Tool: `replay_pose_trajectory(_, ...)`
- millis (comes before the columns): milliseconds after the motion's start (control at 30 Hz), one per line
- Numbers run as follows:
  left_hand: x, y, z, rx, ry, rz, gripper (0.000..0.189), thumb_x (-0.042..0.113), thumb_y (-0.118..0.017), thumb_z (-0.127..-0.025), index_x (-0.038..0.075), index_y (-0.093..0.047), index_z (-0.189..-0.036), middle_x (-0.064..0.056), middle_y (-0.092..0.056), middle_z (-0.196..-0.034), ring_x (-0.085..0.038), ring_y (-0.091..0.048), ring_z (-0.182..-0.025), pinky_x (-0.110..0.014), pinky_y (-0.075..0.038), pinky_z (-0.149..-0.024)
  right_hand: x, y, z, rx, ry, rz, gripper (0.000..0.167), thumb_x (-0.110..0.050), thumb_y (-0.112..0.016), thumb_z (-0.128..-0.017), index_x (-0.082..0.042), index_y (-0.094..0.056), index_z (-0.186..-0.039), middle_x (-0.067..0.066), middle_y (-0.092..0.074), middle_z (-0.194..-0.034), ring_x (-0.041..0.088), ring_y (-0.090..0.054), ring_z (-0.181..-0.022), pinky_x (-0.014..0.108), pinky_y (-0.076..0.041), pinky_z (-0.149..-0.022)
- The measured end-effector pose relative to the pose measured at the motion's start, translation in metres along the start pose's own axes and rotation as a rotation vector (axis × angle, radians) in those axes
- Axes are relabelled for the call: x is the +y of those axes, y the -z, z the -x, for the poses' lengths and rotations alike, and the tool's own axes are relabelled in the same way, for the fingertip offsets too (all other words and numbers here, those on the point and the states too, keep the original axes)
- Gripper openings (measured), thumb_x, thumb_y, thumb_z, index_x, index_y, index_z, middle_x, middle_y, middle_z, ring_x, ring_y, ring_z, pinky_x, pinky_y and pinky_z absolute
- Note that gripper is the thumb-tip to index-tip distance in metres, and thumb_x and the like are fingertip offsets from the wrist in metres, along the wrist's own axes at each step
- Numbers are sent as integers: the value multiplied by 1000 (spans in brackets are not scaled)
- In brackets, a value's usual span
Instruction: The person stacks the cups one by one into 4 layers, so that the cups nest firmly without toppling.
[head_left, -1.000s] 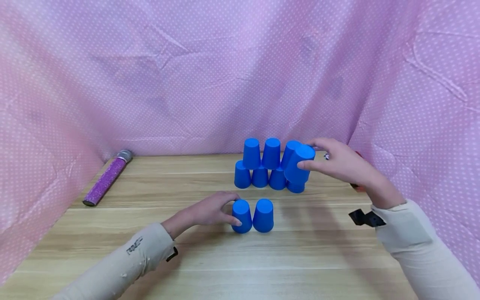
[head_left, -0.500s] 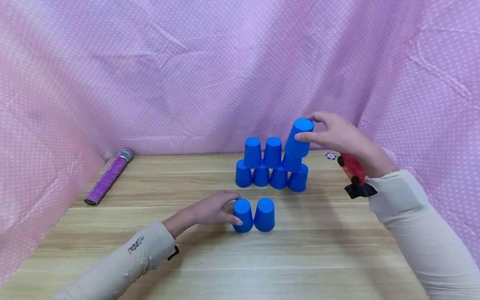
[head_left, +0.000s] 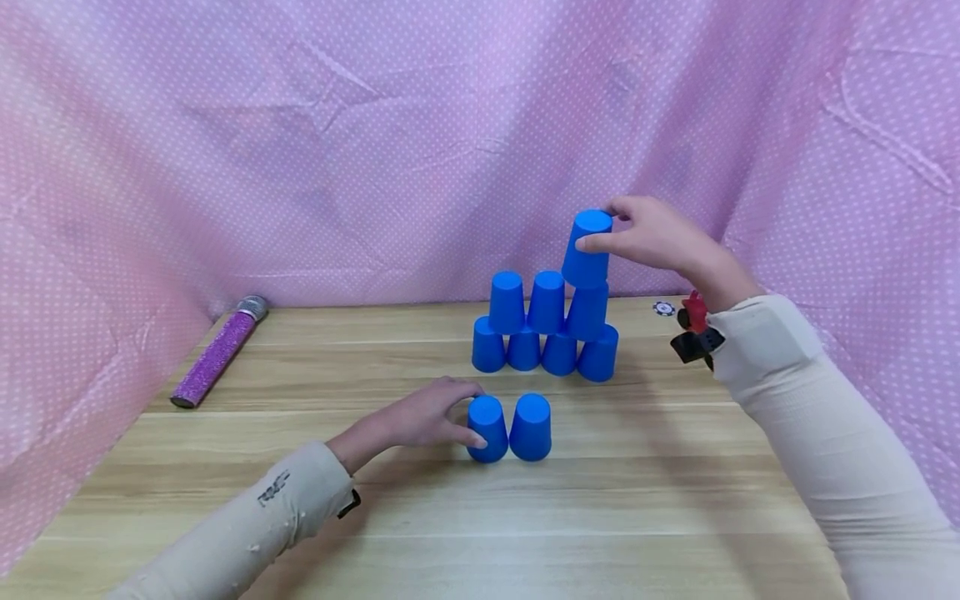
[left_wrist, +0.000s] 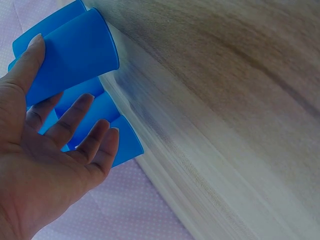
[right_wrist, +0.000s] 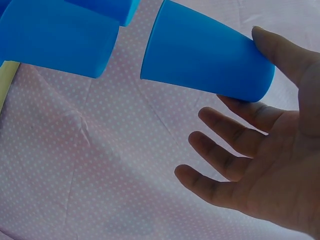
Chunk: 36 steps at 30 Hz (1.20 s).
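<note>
My right hand [head_left: 654, 237] pinches an upside-down blue plastic cup [head_left: 587, 260] between thumb and forefinger, up in the air. In the right wrist view a gap shows between that held cup [right_wrist: 205, 55] and the stacked cups [right_wrist: 57, 40]. The stack has a bottom row of several upside-down blue cups [head_left: 488, 346] and an upper row of three [head_left: 507, 304]. Nearer the front, my left hand [head_left: 427, 417] holds another upside-down cup [head_left: 487, 427], standing on the table, between thumb and forefinger. Close to its right stands one more cup [head_left: 531, 429].
A glittery purple microphone [head_left: 217, 357] lies at the table's left side. At the back right are a poker chip [head_left: 664, 308] and a red toy car [head_left: 696, 310], partly hidden by my right wrist. Pink dotted cloth [head_left: 390, 150] hangs behind the wooden table [head_left: 525, 533].
My right hand has lifted its cup from in front of the stack's right side, upward and slightly left, above the upper row's right cup. My left hand has kept its place.
</note>
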<state>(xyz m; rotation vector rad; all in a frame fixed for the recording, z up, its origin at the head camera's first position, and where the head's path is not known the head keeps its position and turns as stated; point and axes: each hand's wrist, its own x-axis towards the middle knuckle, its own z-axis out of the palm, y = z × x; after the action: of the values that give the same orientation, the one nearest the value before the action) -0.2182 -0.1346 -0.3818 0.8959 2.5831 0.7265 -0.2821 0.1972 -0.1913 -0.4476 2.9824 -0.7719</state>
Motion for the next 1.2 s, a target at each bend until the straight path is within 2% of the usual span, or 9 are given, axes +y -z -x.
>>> replay_pose_trajectory(400,3,-1,-1,-1,12,-6,56,52,-76,-84,24,-59,-129,8,-66,-125,-22,-51,-129,-50,-44,-109,4,-9,-17,-25,-8,2,71,-52,-62,-93,-4,-47,-143,26,-50,-146,49,-43,-137,70,-38,-107)
replay_pose_trajectory(800,6,0,-1,-1,19,-10,55,49,-78,-84,23,-59,-129,6,-66,-126,-22,-50,-130,-51,-43,-111,7,-12,-23,-42,-34,-12,71,-53,-61,-94,-5,-46,-144,26,-51,-146,49,-43,-137,70,-37,-107)
replay_pose_trajectory(1200,3,2,-1,-11,9,-5,53,49,-78,-84,24,-59,-127,8,-66,-123,-22,-51,-129,-51,-42,-111,8,-15,-25,-41,-28,-40,65,-51,-63,-93,-5,-50,-137,24,-54,-141,46,-45,-135,69,-38,-107)
